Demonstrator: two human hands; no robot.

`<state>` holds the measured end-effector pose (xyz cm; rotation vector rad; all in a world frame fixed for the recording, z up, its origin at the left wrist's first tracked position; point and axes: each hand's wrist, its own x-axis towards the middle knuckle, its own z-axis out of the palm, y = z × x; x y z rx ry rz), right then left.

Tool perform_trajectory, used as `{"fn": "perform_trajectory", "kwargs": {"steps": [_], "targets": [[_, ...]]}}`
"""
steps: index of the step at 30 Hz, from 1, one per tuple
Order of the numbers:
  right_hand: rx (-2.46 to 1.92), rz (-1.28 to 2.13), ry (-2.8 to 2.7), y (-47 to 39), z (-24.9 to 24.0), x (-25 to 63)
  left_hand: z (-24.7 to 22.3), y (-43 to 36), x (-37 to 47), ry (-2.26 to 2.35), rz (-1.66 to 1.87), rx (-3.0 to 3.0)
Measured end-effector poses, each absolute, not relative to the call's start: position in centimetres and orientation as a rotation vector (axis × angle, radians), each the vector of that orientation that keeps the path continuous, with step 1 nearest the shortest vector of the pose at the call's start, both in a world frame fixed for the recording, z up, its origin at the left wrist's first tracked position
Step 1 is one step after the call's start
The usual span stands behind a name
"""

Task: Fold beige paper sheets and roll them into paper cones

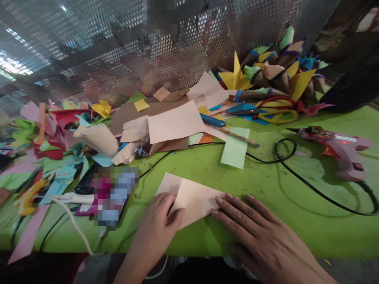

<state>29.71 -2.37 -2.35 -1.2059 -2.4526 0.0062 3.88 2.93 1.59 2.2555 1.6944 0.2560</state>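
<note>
Paper lies near the front edge of the desk, and one flap looks folded over. From it, the left hand is at 8 o'clock, half curled, thumb and finger apart upon the sheet; whether they pinch it, I cannot tell. The right hand, at 4 o'clock, is spread nearly flat, fingertips on the right corner, grasping nothing. If the hands press unevenly, I think the sheet could slide and the crease become crooked. The glue gun, between 2 and 3 o'clock, shows a red light, so it is perhaps hot; touching its nozzle could burn a finger. Its pale label is too small for reading, and no brand is legible.
</note>
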Motion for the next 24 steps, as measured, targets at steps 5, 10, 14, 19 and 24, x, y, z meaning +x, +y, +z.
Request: {"fn": "perform_trajectory", "kwargs": {"steps": [5, 10, 14, 19, 24], "targets": [[-1.177, -0.083, -2.533, -2.21, -2.46, 29.88, 1.7, 2.87, 3.66, 1.714, 0.287, 2.099], [-1.153, -0.108, -2.516, -2.0, -2.38, 29.96, 1.99, 2.72, 3.72, 1.627, 0.241, 2.177], [-1.124, -0.106, -2.487, -1.78, -2.27, 29.97, 2.07, 2.66, 3.83, 1.62, 0.207, 2.188], [-1.104, -0.05, -2.439, -1.59, -2.34, 29.97, 1.85, 2.62, 3.73, 1.598, 0.208, 2.168], [-1.098, -0.19, -2.481, -1.53, -2.51, 30.04, 1.76, 2.55, 3.76, 1.585, 0.207, 2.135]]}}
